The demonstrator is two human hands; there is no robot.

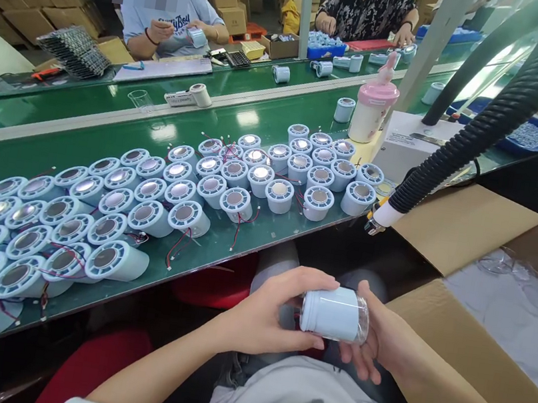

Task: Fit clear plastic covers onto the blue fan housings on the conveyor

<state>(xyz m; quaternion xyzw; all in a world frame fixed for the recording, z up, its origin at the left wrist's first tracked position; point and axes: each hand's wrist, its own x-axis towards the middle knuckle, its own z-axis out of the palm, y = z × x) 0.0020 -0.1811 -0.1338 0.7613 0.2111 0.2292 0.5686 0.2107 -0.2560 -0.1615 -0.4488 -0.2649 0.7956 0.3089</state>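
Note:
Over my lap I hold a pale blue cylindrical housing lying on its side, with a clear cap at its right end. My left hand wraps its left end, thumb over the top. My right hand cups the capped end from the right and below. Both hands sit below the front edge of the green bench. Several more pale blue housings with reflective centres and red and black wires stand in rows on that bench.
A black corrugated hose hangs from upper right, its nozzle near the bench edge. An open cardboard box with clear caps is at my right. A pink-lidded bottle stands behind the housings. Two other people work across the line.

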